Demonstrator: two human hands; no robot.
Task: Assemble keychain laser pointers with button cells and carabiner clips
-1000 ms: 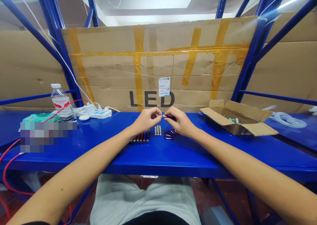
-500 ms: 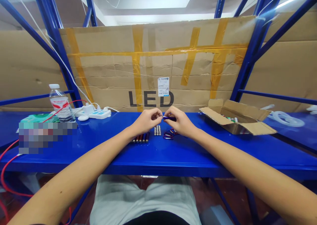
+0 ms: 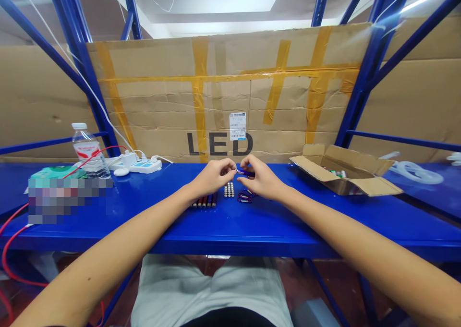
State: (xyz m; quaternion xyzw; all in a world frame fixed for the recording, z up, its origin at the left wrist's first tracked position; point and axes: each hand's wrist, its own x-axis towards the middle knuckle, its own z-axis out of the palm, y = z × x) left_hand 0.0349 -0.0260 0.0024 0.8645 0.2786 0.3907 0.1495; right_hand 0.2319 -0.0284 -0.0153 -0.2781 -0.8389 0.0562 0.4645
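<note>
In front of me, just above the table, a small purple tube (image 3: 245,173) with a silvery end is held level between my two hands. My left hand (image 3: 213,174) is closed in a pinch at the silvery left end. Curled about the tube's right part is my right hand (image 3: 265,179), its thumb set lower than its index finger. Below the left hand lies a row of dark tubes (image 3: 204,202) with shiny ends, partly covered by that hand. Small silvery cylindrical pieces (image 3: 229,189) stand in a block beside them. Purple cords with metal clips (image 3: 245,197) lie under the right hand.
An open cardboard box (image 3: 345,183) with small items stands at the right, near a coil of clear tubing (image 3: 421,174). At the left are a water bottle (image 3: 88,149), a white power strip (image 3: 144,165) and red cables (image 3: 9,250). A cardboard wall (image 3: 162,106) closes off the back.
The right thumb has dropped and the right fingers have parted a little around the tube, so more of it shows. My left hand looks unchanged.
</note>
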